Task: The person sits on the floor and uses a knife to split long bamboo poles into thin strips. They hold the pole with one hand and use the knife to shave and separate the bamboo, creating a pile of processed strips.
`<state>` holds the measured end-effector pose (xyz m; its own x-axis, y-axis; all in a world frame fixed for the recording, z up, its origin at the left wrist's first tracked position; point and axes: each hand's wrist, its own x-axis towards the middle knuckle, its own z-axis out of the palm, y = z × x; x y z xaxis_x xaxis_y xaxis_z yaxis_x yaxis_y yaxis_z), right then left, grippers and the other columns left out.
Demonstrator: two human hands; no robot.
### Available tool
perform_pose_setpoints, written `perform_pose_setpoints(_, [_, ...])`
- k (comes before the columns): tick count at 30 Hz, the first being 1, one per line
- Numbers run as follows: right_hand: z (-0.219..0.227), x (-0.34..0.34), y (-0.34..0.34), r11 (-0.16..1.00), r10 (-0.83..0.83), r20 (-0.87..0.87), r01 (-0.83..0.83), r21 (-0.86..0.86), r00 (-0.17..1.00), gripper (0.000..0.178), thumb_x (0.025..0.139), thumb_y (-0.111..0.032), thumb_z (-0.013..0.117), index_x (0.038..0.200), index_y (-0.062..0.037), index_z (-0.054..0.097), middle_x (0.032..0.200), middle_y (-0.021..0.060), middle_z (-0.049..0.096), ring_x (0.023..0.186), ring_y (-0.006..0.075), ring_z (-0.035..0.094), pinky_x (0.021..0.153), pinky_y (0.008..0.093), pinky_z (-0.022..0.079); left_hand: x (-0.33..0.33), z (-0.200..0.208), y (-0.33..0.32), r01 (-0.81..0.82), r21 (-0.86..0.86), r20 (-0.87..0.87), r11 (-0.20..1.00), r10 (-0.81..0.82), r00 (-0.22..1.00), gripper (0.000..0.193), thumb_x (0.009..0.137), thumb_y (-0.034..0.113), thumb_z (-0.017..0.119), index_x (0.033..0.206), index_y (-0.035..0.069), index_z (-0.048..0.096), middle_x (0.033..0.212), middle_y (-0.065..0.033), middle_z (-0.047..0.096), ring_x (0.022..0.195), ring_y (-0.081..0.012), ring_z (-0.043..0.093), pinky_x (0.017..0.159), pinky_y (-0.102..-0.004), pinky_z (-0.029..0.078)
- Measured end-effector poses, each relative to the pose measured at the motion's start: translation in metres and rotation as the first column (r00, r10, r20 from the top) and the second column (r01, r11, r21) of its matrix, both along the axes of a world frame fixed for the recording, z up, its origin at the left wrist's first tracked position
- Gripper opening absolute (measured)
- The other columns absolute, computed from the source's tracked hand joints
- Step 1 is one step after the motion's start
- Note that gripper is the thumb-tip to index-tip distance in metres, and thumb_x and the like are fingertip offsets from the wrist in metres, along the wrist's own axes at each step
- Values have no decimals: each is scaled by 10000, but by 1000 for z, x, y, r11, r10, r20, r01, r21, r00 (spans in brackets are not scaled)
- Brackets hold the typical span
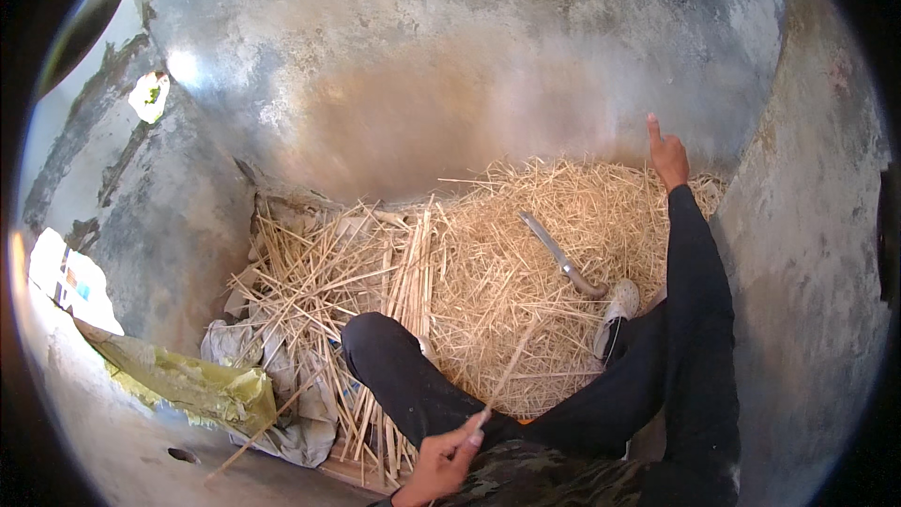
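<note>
- Bamboo-coloured and thin, a single stick (507,377) is pinched at its lower end between thumb and fingers of the left hand (441,465), which sits low over the person's lap.
- From that pinch the stick's long axis runs up and to the right, its free tip pointing out over the straw pile (526,253) ahead of the hand.
- Judging by its look, the stick should be very light, stiff yet springy, and easy to snap if bent; a hold near one end, as here, leaves most of its length free, while a grip nearer the middle would steady it better.
- Just beyond the left hand lie the person's dark trouser legs (413,385), crossed, with a pale shoe (615,314) to the right.
- Left of the hand, a bundle of longer sticks (394,291) lies roughly parallel, pointing away from the person, over grey sacking (282,394) and a yellow-green bag (197,385).
- Farther out, beyond the shoe, a curved metal tool with a hooked end (563,258) rests on the straw, slanting up-left.
- Farthest away, the right hand (668,155) is raised at the end of a dark sleeve, index finger extended upward, the others folded, holding nothing, near the grey plastered wall (450,56).
</note>
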<state>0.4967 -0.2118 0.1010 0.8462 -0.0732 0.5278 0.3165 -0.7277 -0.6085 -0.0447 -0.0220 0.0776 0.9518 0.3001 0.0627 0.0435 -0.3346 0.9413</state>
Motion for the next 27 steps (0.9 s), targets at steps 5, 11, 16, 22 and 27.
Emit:
perform_pose_setpoints(5, [-15,-89,58,835,498,-67,-499,-234,865,722,872,-660,415,646,-15,649,538,169,542,509,319,531,522,452,403,38,13,25,-156,-297,-165,942,110,980,370,982,225,485,1279,11,537,645,96,374,553,-2,321,478,-184,249])
perform_pose_setpoints(11, [10,-236,108,469,877,137,-754,-460,461,743,728,-793,485,510,-91,595,408,74,487,362,245,511,428,382,420,91,24,21,-116,-420,24,900,139,990,371,972,190,510,1291,1,521,659,95,380,580,-3,313,504,-181,257])
perform_pose_setpoints(16, [9,-201,106,662,714,19,-667,-341,700,779,739,-814,429,520,-91,618,414,84,504,383,242,546,435,365,450,94,36,13,-155,-81,61,985,160,985,370,960,163,527,1277,-28,514,685,81,412,615,-13,334,529,-183,282])
perform_pose_setpoints(22, [4,-227,98,520,835,78,-738,-430,544,641,700,-730,592,541,-109,608,444,93,496,397,274,526,424,387,427,98,46,10,-187,35,83,982,184,980,371,953,144,526,1249,-78,508,641,41,402,609,-25,357,526,-193,306])
perform_pose_setpoints(27, [7,-188,100,679,705,-13,-680,-277,709,667,753,-716,551,506,-96,572,407,100,458,380,274,512,425,393,431,87,46,8,-192,145,93,971,180,979,350,947,126,519,1222,-92,522,591,8,378,574,-43,356,513,-219,337])
